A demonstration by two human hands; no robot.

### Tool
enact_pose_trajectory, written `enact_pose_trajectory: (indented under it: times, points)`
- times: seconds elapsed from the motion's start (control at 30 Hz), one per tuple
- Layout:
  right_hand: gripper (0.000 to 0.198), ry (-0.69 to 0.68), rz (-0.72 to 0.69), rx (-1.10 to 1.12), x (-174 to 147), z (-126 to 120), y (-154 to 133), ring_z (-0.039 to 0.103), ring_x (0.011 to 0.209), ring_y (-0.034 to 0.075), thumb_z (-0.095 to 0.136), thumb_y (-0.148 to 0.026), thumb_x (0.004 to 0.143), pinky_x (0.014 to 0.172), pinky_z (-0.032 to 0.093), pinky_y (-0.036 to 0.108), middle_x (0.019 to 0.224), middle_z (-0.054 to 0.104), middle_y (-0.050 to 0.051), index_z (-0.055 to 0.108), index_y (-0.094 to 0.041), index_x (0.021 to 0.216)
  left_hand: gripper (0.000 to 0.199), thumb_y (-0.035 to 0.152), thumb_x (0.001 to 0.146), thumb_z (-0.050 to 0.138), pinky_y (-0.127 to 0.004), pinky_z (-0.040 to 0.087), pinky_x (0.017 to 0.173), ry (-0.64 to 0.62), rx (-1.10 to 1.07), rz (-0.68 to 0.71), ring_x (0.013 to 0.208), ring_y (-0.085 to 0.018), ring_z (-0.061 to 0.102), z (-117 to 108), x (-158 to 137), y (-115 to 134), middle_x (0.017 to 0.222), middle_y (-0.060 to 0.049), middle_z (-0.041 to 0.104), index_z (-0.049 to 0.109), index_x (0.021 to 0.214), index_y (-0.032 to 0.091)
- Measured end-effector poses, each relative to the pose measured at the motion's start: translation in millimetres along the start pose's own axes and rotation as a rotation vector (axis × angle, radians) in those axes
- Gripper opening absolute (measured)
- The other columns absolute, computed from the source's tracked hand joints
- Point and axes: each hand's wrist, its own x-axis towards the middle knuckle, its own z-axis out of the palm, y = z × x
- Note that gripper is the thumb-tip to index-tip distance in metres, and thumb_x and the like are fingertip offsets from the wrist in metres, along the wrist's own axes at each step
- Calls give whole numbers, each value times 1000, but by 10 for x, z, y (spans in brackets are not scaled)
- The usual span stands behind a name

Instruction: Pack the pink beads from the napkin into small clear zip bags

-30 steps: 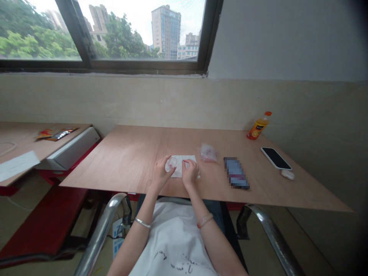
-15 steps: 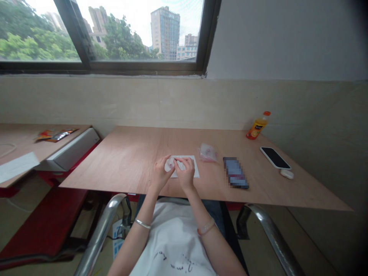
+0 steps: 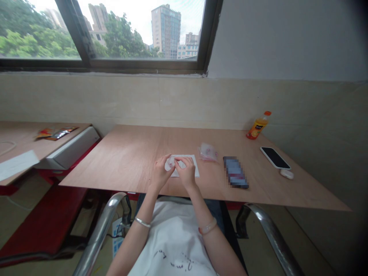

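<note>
Over a white sheet of paper [image 3: 196, 171], close to the table's front edge, my two hands meet at the fingertips. My left hand [image 3: 161, 173] is curled around a small clear plastic bag [image 3: 169, 163] with pale pinkish marks. My right hand [image 3: 186, 171] pinches with thumb and forefinger at the bag's right edge; anything smaller between those fingertips is too tiny to make out. To the right of the paper lies a pile of similar clear plastic bags [image 3: 208, 152] with pink marks.
On the wooden table [image 3: 135, 153] are a dark phone [image 3: 235, 172] with a blurred screen, a white-edged phone [image 3: 275, 158], a small white case [image 3: 286, 174] and an orange drink bottle [image 3: 258, 126]. Metal chair armrests [image 3: 100, 234] flank me. Another table [image 3: 17, 134] holds wrappers.
The view has tilted very slightly. Both hands keep nearly the same place and grip, with only a tiny shift of the fingers.
</note>
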Motion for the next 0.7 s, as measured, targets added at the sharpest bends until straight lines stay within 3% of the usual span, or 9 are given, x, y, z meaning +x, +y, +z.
enact_pose_trajectory:
  times: [0.5, 0.7]
  points:
    - [17, -38, 36, 35, 3, -11, 41, 60, 88, 21, 56, -14, 81, 81, 48, 35, 87, 69, 6, 70, -21, 87, 44, 21, 78, 66, -41, 46, 94, 9, -1, 3, 108, -24, 61, 37, -2, -61, 114, -10, 66, 55, 120, 20]
    - [13, -90, 20, 20, 5, -60, 49, 59, 89, 21, 67, -30, 78, 83, 48, 35, 90, 63, 6, 73, -23, 87, 44, 20, 77, 66, -40, 46, 92, 27, -27, -41, 103, -23, 63, 4, 8, -25, 110, -10, 66, 55, 120, 19]
